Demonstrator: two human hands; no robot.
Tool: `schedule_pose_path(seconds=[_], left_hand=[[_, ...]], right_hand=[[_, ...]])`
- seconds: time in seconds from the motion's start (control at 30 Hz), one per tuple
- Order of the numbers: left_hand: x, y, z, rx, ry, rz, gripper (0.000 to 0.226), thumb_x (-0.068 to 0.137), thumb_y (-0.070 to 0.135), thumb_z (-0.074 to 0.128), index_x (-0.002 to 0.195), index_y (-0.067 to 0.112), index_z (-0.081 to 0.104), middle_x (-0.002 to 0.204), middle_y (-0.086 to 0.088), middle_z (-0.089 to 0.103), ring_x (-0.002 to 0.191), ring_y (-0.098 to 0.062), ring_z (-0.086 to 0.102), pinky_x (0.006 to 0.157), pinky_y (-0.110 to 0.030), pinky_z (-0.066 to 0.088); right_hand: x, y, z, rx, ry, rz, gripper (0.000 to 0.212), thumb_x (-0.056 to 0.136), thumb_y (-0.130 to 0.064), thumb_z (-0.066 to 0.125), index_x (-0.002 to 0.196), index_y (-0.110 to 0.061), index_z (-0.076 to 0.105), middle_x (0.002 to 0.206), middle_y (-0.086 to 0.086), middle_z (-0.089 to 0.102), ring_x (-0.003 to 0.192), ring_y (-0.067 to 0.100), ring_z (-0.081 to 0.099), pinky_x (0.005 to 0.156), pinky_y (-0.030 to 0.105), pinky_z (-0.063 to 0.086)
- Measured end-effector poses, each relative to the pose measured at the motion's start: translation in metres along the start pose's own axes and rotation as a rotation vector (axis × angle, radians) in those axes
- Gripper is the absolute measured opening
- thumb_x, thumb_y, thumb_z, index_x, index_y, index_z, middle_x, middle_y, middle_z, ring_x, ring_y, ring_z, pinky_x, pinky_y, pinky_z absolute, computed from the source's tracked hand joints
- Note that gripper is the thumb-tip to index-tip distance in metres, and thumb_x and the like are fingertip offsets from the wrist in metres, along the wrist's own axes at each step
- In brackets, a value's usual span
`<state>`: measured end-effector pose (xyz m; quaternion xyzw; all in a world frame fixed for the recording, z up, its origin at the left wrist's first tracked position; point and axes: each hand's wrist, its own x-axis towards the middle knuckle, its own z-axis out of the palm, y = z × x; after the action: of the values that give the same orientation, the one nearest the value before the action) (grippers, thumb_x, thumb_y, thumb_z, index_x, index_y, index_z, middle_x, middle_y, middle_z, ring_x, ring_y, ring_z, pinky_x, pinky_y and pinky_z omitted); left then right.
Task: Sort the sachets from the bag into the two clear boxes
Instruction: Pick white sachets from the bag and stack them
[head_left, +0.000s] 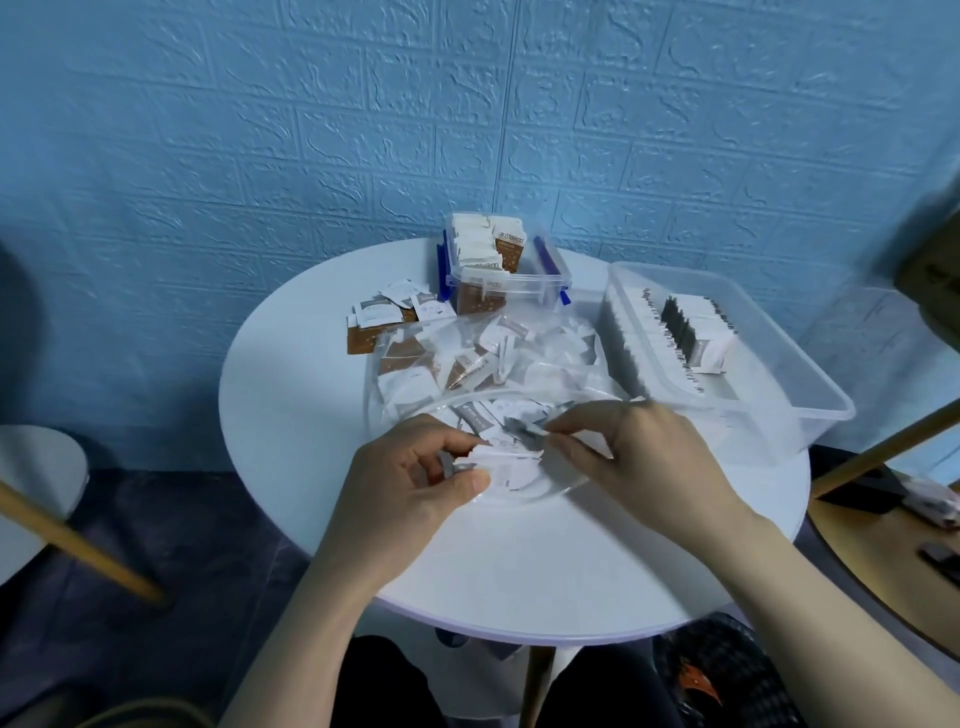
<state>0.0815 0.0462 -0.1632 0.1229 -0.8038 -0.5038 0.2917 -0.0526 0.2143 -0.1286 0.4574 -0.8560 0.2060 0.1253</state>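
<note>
While both hands work at the bag (483, 364) mouth on the desk (291, 415), picking step: left hand (415, 483) and right hand (639, 447) each pinch grey-white sachets (524, 428). Next, likely: carry to right box (779, 364); brown sachets belong in rear box (506, 280).

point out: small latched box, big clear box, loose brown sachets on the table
small latched box (511, 291), head view, front rim
big clear box (779, 410), head view, near wall
loose brown sachets (363, 338), head view, brown lower half of the nearest one
</note>
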Motion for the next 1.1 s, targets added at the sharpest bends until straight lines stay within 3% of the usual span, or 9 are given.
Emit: schedule_pose_path(seconds=[0.1,0.2,0.3,0.47,0.6,0.77,0.9,0.97,1.1], left_hand=[[0.000,0.000,0.000,-0.008,0.015,-0.009,0.034,0.074,0.010,0.081,0.079,0.041,0.067,0.063,0.028,0.058,0.053,0.002,0.048,0.052,-0.005,0.036],[0.001,0.001,-0.001,0.021,-0.028,0.004,0.035,0.076,0.016,0.080,0.093,0.045,0.070,0.078,0.031,0.060,0.061,0.004,0.052,0.057,-0.005,0.038],[0.002,0.001,0.000,0.053,-0.064,0.022,0.030,0.075,0.018,0.080,0.087,0.044,0.070,0.085,0.025,0.059,0.063,-0.001,0.053,0.058,-0.007,0.038],[0.002,-0.005,0.001,0.024,-0.041,-0.034,0.027,0.074,0.016,0.081,0.077,0.042,0.072,0.057,0.021,0.055,0.051,0.000,0.046,0.049,-0.007,0.034],[0.003,-0.009,0.003,0.030,-0.056,-0.080,0.027,0.077,0.027,0.078,0.086,0.050,0.066,0.048,0.016,0.048,0.046,-0.001,0.043,0.047,-0.012,0.033],[0.004,-0.012,0.004,0.056,-0.082,-0.076,0.027,0.077,0.033,0.078,0.090,0.051,0.063,0.050,0.016,0.052,0.049,-0.001,0.048,0.049,-0.013,0.038],[0.004,-0.013,0.004,0.072,-0.069,-0.081,0.020,0.076,0.032,0.079,0.080,0.044,0.064,0.051,0.020,0.055,0.049,0.000,0.051,0.048,-0.011,0.037],[0.005,-0.013,0.004,0.096,-0.065,-0.081,0.019,0.075,0.034,0.079,0.081,0.043,0.063,0.056,0.022,0.058,0.053,-0.001,0.054,0.048,-0.011,0.039],[0.004,-0.013,0.004,0.085,-0.040,-0.065,0.024,0.075,0.031,0.080,0.092,0.038,0.065,0.058,0.018,0.056,0.054,-0.004,0.053,0.052,-0.013,0.041]], right_hand=[[-0.003,-0.005,-0.003,0.059,0.086,-0.029,0.005,0.089,-0.030,0.065,0.089,-0.029,0.070,0.075,-0.018,0.065,0.060,-0.006,0.045,0.055,0.026,0.036],[-0.004,-0.011,-0.005,0.131,0.026,-0.070,0.008,0.090,-0.033,0.063,0.090,-0.027,0.068,0.082,-0.014,0.067,0.067,0.004,0.052,0.059,0.032,0.046],[-0.003,-0.015,-0.004,0.230,-0.052,-0.093,0.011,0.090,-0.035,0.062,0.092,-0.026,0.069,0.088,-0.013,0.068,0.078,0.009,0.060,0.067,0.039,0.051],[0.018,-0.011,0.000,0.219,-0.024,-0.006,0.017,0.094,-0.033,0.057,0.103,-0.027,0.071,0.097,-0.012,0.068,0.089,0.013,0.061,0.075,0.039,0.050],[0.037,-0.007,0.007,-0.025,-0.209,0.064,0.032,0.089,-0.048,0.058,0.114,-0.029,0.065,0.114,-0.011,0.067,0.107,0.018,0.059,0.083,0.035,0.048],[0.031,-0.009,0.018,-0.144,-0.196,0.031,0.033,0.077,-0.032,0.066,0.109,-0.024,0.064,0.105,-0.005,0.071,0.099,0.023,0.061,0.076,0.034,0.049],[0.021,-0.005,0.013,0.046,-0.059,0.083,0.022,0.086,-0.051,0.060,0.099,-0.038,0.072,0.077,-0.021,0.070,0.077,0.004,0.056,0.058,0.024,0.034],[0.015,-0.004,0.010,0.151,-0.019,0.077,0.019,0.089,-0.047,0.058,0.085,-0.035,0.073,0.065,-0.021,0.062,0.060,0.000,0.047,0.057,0.024,0.030],[0.004,-0.008,0.006,0.309,0.094,0.077,0.026,0.088,-0.030,0.065,0.065,-0.030,0.053,0.071,-0.008,0.046,0.059,0.006,0.044,0.058,0.031,0.036]])
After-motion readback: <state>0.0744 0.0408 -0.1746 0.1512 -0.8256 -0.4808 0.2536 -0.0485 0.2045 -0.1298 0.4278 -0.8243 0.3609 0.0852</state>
